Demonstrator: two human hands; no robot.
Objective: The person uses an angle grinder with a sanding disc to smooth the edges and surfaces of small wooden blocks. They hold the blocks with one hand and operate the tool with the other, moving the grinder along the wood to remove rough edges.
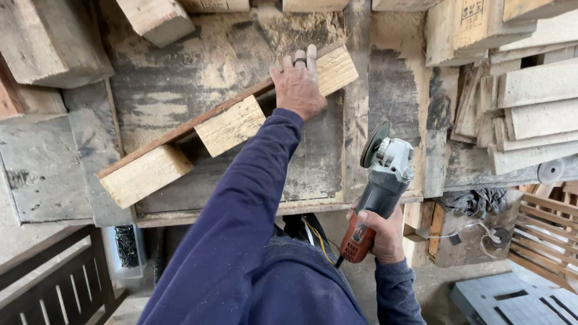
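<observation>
Left hand (pixel 298 84): fingers spread flat and pressed down on the far end of the pallet stringer (pixel 229 123), nothing gripped; a ring is worn on one finger. The stringer (a thin board with three pale blocks fastened under it, lying block-side up) is laid diagonally across the workbench (pixel 180 66), its near block overhanging the front left edge, its far block toward the middle of the back.

Right hand (pixel 382 235): fingers clenched around the red and grey body of the angle grinder (pixel 382 180). The disc (pixel 374 143) is held edge-up, well apart from the wood, above the front right edge of the workbench.

Handling judgement: the stringer is best pinned harder, with the flat palm kept well away from any cut line; the cord (pixel 319 241) is best kept behind the body.

Surroundings: sawdust is spread over the back of the workbench; cut boards (pixel 530 102) are stacked to the right; a tub of nails (pixel 126 247) is set below the front left corner.
</observation>
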